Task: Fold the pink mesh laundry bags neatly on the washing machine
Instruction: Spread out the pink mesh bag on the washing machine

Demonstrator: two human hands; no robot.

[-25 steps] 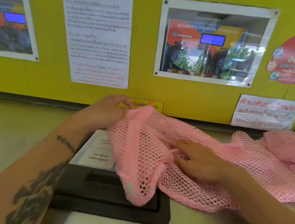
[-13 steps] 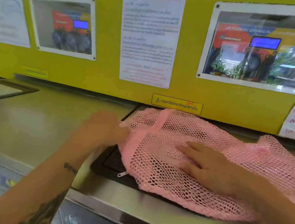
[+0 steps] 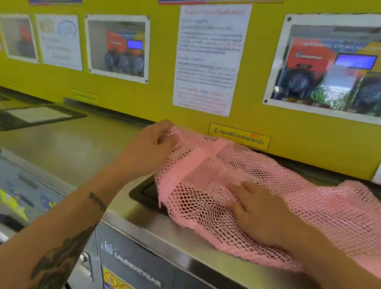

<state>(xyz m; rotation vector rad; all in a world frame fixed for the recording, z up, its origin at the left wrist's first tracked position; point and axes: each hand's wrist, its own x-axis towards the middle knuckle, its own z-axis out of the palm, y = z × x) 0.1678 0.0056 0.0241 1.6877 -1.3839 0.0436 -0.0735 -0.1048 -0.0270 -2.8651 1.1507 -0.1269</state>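
A pink mesh laundry bag (image 3: 264,176) lies spread over the steel top of the washing machine (image 3: 174,240), covering most of the black detergent drawer (image 3: 142,192). My left hand (image 3: 151,144) pinches the bag's far left corner near the yellow wall. Palm down, my right hand (image 3: 255,211) lies flat on the mesh near its middle, fingers pointing left. More pink mesh (image 3: 355,206) bunches at the right edge; whether it is a second bag I cannot tell.
A yellow wall (image 3: 123,98) with posters and notices rises right behind the machine. To the left, the neighbouring machine's top (image 3: 66,144) carries another black drawer lid (image 3: 29,115). The machine's front panel (image 3: 136,278) drops away below the steel edge.
My view has swung left and down, showing the machine's front. My left hand moved from the bag's left edge back to its far corner. The right hand stays pressed on the mesh.
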